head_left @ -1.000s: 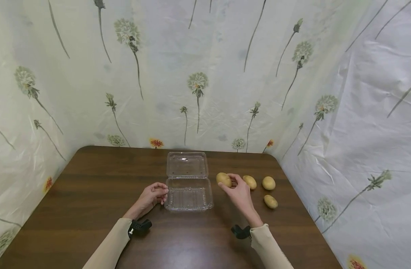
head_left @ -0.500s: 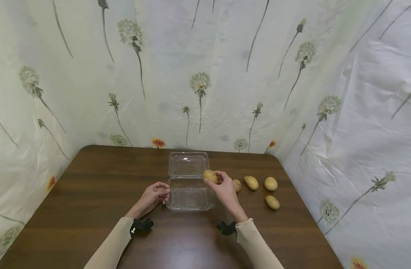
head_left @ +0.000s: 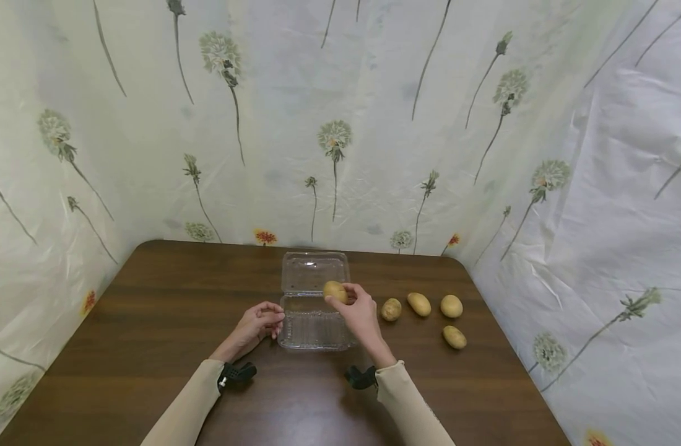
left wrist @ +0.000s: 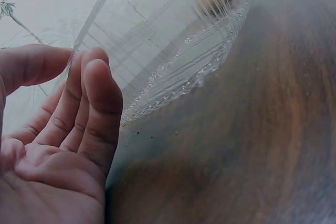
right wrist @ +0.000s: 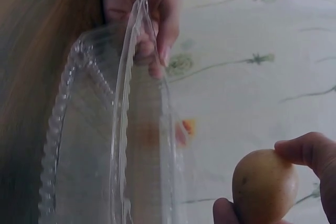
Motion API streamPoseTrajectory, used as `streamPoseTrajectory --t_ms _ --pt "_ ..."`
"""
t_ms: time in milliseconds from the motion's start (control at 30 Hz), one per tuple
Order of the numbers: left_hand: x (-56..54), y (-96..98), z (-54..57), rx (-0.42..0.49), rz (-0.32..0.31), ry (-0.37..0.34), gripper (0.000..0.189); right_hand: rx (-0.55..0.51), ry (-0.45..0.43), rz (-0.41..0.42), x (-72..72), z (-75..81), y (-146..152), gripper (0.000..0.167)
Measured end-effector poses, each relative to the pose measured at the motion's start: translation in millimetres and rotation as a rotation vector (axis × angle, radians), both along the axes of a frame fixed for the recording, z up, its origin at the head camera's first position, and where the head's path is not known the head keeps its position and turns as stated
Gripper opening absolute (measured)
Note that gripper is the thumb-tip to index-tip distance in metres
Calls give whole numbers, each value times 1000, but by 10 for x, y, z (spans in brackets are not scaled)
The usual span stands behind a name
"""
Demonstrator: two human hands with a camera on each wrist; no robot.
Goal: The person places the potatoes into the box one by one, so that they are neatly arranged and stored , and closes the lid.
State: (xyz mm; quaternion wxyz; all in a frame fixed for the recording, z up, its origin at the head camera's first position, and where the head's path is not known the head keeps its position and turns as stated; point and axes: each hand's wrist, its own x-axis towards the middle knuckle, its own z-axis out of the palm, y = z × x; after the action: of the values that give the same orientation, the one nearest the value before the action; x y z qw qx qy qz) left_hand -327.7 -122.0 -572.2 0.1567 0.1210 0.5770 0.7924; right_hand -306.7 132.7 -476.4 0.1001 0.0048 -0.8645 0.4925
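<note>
A clear plastic clamshell container [head_left: 315,328] lies on the table with its lid [head_left: 315,272] laid back, away from the person. At its left rim my left hand [head_left: 257,325] pinches the edge between thumb and fingers, as the left wrist view shows closely. My right hand [head_left: 360,313] grips a potato [head_left: 334,290] between thumb and fingertips, above the hinge side of the tray. In the right wrist view the potato [right wrist: 264,186] is apart from the container rim. To the right of that hand lies a brownish potato [head_left: 391,310].
Farther right on the table are an oblong potato [head_left: 419,304], a rounder potato [head_left: 451,306] and, nearer the person, another potato [head_left: 454,337]. The dark wooden table [head_left: 179,291] ends at a flower-printed curtain [head_left: 273,124] behind and at the sides.
My right hand has carried the potato leftward from beside the container to above it, uncovering the brownish potato. The left hand keeps its place at the left rim.
</note>
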Motion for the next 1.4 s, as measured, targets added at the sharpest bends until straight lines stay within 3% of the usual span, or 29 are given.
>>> streamPoseTrajectory --t_ms 233,600,900,1200,1400 --pt "9 1 17 1 -2 12 25 -17 4 2 -15 -25 -125 49" --pt "14 5 25 -8 8 6 23 -37 2 24 -4 -59 -305 50" --pt "7 -12 19 -16 5 23 24 26 -6 20 15 -115 -433 48" --pt "-5 -20 4 -23 -5 6 29 33 -71 54 28 -199 -538 49" --pt "-8 -14 -4 -18 2 11 27 89 -59 52 -2 -234 -581 48"
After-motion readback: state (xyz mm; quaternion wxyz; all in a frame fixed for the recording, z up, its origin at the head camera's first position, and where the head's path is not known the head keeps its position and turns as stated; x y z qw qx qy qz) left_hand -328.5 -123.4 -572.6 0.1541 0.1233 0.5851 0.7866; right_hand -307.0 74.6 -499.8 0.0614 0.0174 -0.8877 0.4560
